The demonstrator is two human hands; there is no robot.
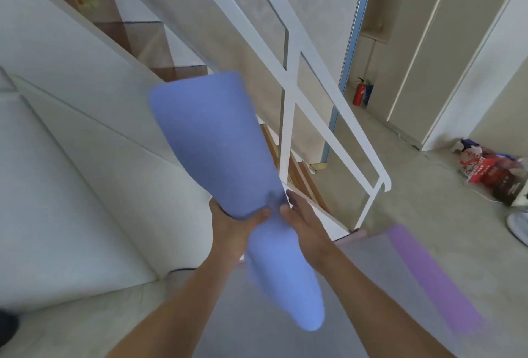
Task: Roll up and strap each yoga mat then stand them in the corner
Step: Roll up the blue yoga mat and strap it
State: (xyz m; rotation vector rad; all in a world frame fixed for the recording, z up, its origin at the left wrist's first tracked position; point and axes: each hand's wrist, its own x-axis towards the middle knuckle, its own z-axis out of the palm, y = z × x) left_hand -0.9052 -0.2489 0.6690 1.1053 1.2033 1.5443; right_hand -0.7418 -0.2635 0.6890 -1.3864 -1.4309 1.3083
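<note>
A blue yoga mat (211, 140), loosely rolled, is held up in the air in front of me, squeezed narrow at its middle and flaring wide at the top. My left hand (237, 223) grips the pinched middle from the left and below. My right hand (297, 214) holds the same spot from the right, fingers against the mat. The mat's lower end hangs down between my forearms. A grey yoga mat with a purple edge (428, 272) lies flat on the floor under my arms. No strap is visible.
A white stair railing (288, 77) and wooden steps rise straight ahead, with a white panelled stair side (71, 172) on the left. A red fire extinguisher (358, 94) stands by the far wall. Printed bags (485, 169) and a white fan base (518, 227) sit at the right.
</note>
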